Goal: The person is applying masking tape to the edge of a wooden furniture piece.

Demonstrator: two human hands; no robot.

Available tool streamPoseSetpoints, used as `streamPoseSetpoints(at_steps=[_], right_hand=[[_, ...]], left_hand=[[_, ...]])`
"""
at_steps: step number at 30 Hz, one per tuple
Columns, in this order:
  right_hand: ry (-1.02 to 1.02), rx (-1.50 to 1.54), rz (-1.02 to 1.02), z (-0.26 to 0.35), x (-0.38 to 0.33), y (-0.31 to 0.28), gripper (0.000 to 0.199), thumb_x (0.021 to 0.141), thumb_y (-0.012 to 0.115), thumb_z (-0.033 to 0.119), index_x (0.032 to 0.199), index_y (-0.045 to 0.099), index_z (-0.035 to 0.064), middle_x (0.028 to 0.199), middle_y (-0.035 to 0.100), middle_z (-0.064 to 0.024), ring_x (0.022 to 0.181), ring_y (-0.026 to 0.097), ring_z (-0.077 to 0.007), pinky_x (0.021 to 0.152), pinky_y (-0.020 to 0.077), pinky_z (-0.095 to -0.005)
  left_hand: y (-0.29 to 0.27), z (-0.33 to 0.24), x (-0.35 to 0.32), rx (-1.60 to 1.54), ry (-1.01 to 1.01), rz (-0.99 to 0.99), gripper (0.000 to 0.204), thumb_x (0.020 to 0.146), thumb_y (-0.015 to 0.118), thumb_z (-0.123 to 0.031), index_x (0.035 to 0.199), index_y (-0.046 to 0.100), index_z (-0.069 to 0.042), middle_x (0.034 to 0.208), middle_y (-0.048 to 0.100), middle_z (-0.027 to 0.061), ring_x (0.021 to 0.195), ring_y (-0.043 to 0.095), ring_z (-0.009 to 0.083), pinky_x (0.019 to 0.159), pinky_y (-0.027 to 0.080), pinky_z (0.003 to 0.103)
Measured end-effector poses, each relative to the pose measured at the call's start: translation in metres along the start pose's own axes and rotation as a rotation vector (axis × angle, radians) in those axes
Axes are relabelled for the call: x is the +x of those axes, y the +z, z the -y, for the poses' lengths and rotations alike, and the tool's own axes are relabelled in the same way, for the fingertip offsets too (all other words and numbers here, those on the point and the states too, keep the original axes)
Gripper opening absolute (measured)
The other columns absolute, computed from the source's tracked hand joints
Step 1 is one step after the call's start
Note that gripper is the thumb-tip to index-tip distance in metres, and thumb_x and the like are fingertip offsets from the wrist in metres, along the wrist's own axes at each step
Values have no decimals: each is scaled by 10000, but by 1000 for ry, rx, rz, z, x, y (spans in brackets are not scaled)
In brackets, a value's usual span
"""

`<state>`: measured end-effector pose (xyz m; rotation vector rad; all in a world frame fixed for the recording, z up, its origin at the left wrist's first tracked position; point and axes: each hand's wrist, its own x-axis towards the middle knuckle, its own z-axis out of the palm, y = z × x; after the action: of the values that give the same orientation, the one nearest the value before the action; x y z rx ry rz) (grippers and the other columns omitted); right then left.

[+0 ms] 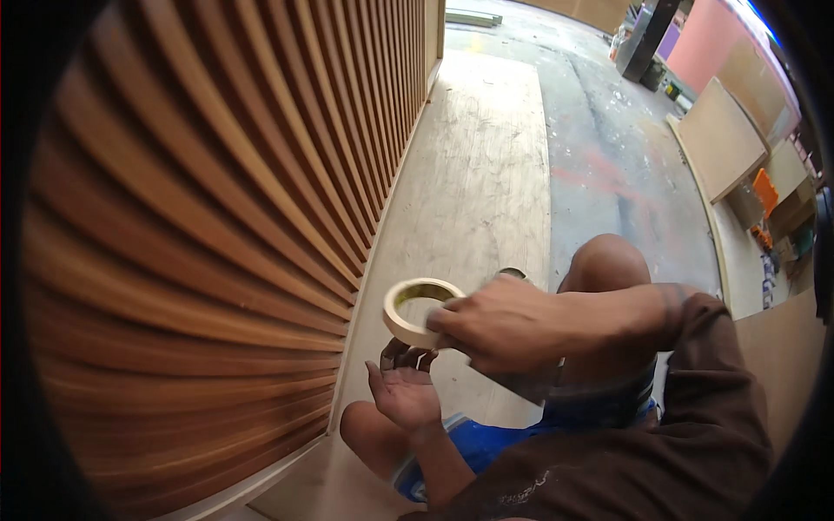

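Note:
My right hand [512, 321] is closed on the edge of a roll of masking tape [402, 328], a pale cream ring with a yellowish inner core. Below that hand shows a flat, dark, straight-edged piece [512, 379]; whether the hand also holds it I cannot tell. Just under the roll, my left hand [407, 391] is turned palm up with its thumb apart and its fingers partly bent, holding nothing. The fingertips lie close to the roll's lower edge, and whether they touch it is unclear. To the left stands a panel of brown wooden slats [252, 226].
A pale wooden board [478, 174] lies along the panel's foot. Behind my right hand, part of a small dark round thing [512, 273] shows. Grey stained floor [608, 156] runs farther right. Wooden sheets [721, 139], an orange item [765, 191] and a dark post [647, 39] stand at the right.

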<state>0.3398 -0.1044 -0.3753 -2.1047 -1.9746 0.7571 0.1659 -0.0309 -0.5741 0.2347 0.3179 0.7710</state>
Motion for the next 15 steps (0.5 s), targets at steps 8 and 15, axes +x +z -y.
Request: streamPoseSetpoints(at_steps=[8, 15], right_hand=[[-154, 200, -32, -109, 34, -15, 327, 855, 647, 140, 1157, 592, 29, 988, 732, -164, 867, 720, -395, 735, 580, -496], [-544, 261, -105, -209, 89, -9, 435, 801, 714, 146, 1178, 579, -23, 913, 714, -188, 841, 721, -399, 705, 580, -487]], left_hand=[[-21, -1, 46, 399, 119, -225, 633, 1067, 439, -549, 1310, 586, 17, 1218, 676, 160, 1026, 665, 300, 919, 525, 436], [61, 43, 120, 791, 407, -467, 672, 1042, 505, -579, 1411, 528, -18, 1394, 582, 143, 1294, 546, 289, 1099, 429, 462]])
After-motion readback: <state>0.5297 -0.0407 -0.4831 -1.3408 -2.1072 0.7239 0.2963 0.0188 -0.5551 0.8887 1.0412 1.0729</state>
